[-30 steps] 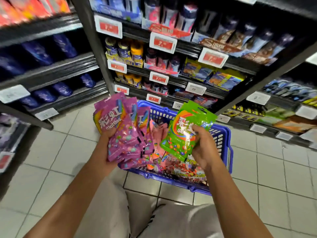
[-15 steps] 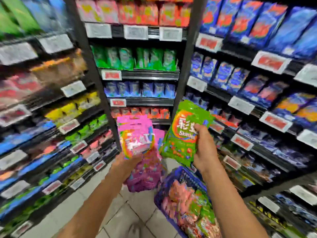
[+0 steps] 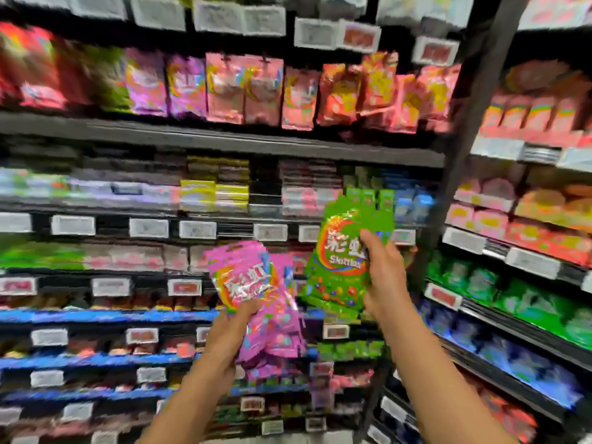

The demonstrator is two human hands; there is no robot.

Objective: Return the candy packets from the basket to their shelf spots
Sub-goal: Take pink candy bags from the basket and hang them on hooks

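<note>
from the head camera, the only view there is, the person stands facing the candy shelving with both arms raised and a load in each hand. the left hand (image 3: pixel 229 336) is clenched round the lower part of a fanned bunch of pink skittles packets (image 3: pixel 256 293), thumb across the front of the top one. the right hand (image 3: pixel 382 280) grips green skittles packets (image 3: pixel 342 254) by their right edge, fingers wrapped behind; it looks like more than one packet, though blur makes the count unsure. taking the black shelf upright (image 3: pixel 474 123) as the marker, both bunches hang in the air left of it, the green nearer to it and higher, the pink further left and lower, neither touching a shelf. the basket is out of sight. i'd judge this the carrying and searching step: packets are in hand, none is placed yet. next, each colour needs its matching row found; pink bags hang on the top row (image 3: pixel 189 84) left of the upright, and green ones sit just behind the raised green bunch, but the blur hides the labels.
</note>
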